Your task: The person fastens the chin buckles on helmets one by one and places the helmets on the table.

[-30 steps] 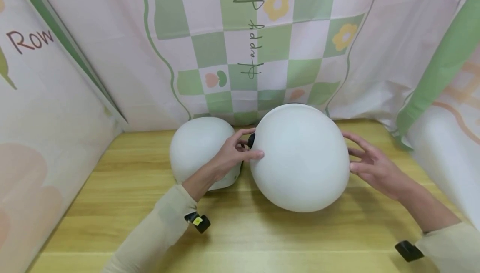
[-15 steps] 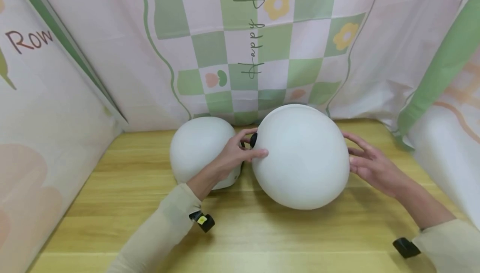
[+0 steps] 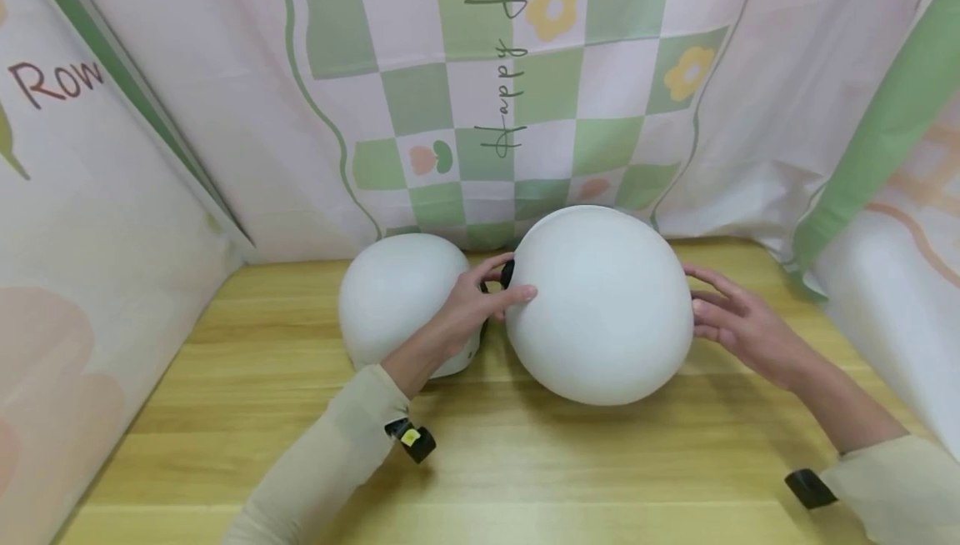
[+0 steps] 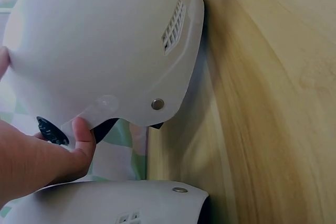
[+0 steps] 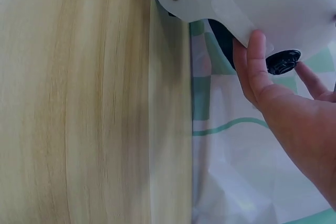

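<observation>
A large white helmet (image 3: 600, 312) is held between both hands, just right of the middle in the head view. My left hand (image 3: 472, 299) grips its left side, thumb on the smooth shell and fingers by a round black disc (image 4: 51, 131) near the lower rim. On the opposite side my right hand (image 3: 742, 328) holds the shell, with fingertips at the rim beside another black disc (image 5: 283, 62). A vent grille (image 4: 174, 26) and a metal rivet (image 4: 157, 104) show in the left wrist view. The helmet's inside is mostly hidden.
A second white helmet (image 3: 401, 299) rests on the wooden table (image 3: 525, 478) to the left, partly behind my left forearm. Printed curtains (image 3: 480, 95) close off the back and both sides. Each sleeve carries a small black camera (image 3: 810, 488).
The held helmet's near lower edge has moved up in the view, as if tilting or shifting back. My left hand has slid slightly rightward with it; the second helmet stays put.
</observation>
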The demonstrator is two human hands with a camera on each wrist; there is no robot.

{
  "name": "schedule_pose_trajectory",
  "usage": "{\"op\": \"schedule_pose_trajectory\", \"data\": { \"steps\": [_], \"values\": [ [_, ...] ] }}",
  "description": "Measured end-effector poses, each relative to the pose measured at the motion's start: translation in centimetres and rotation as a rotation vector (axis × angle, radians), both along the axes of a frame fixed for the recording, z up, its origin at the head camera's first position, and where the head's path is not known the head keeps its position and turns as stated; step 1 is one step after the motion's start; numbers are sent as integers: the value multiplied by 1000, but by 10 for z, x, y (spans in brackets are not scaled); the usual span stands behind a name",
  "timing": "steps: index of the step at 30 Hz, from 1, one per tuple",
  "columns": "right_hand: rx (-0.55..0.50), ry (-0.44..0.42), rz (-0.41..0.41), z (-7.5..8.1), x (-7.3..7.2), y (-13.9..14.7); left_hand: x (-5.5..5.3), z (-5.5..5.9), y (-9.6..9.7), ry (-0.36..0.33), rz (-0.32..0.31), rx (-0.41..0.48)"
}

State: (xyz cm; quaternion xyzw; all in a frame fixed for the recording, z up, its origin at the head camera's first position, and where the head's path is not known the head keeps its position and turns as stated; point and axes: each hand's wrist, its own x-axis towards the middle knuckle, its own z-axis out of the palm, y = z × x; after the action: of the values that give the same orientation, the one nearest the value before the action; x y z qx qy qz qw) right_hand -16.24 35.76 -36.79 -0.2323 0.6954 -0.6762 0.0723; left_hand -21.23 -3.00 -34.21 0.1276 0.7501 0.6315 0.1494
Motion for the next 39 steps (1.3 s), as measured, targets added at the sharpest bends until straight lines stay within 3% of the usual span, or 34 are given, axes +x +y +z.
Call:
{"op": "schedule_pose_trajectory", "data": {
  "steps": [6, 13, 20, 32, 39],
  "values": [
    [66, 45, -74, 1, 1, -3, 0, 3, 0, -12, 4, -5],
    [148, 108, -89, 0, -1, -5, -2, 2, 3, -12, 34, -16],
    [176, 108, -55, 0, -2, -6, -1, 0, 5, 4, 42, 1],
    [289, 156, -103, 4, -5, -6, 0, 0, 3, -28, -19, 16],
    [326, 153, -110, 6, -7, -5, 1, 0, 3, -15, 4, 15]
  ]
}}
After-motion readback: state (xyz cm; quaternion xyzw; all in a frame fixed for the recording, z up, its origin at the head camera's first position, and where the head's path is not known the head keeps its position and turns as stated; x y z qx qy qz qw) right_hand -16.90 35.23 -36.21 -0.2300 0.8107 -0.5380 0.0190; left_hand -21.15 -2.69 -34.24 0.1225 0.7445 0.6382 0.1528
